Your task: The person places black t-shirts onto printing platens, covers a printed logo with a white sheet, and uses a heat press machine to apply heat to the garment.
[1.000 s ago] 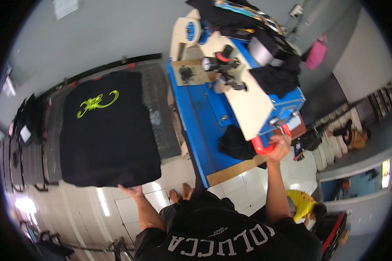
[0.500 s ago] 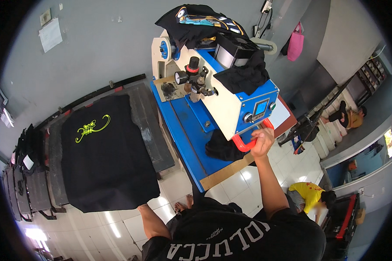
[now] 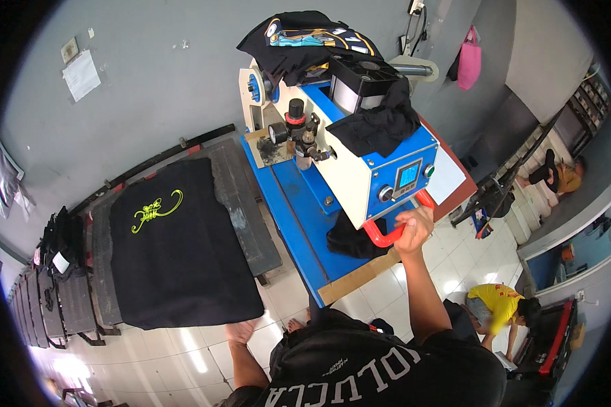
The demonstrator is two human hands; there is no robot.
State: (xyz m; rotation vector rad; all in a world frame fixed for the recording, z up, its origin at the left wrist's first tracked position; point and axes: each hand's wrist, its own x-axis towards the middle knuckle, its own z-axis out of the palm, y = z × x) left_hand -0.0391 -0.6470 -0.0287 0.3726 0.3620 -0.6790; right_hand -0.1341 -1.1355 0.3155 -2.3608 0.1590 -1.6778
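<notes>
1. Right hand (image 3: 414, 227) clamped around red loop-shaped handle (image 3: 394, 234) at front of blue-and-cream boxy heat press machine (image 3: 360, 169).
2. Left hand (image 3: 241, 332) flat, fingers apart, touching near edge of black T-shirt with yellow-green scorpion print (image 3: 176, 251), well left of the press.
3. Shirt spread flat on dark grey platen table (image 3: 244, 210), just left of the press base.
4. Crumpled black garments (image 3: 380, 125) draped on top of the press.

R hand (image 3: 413, 229) gripping red looped handle (image 3: 387, 234) of blue-and-cream heat press machine (image 3: 349, 163). L hand (image 3: 241, 331) at near edge of black tee w/ yellow-green print (image 3: 180, 247), flat on grey platen (image 3: 241, 203).
</notes>
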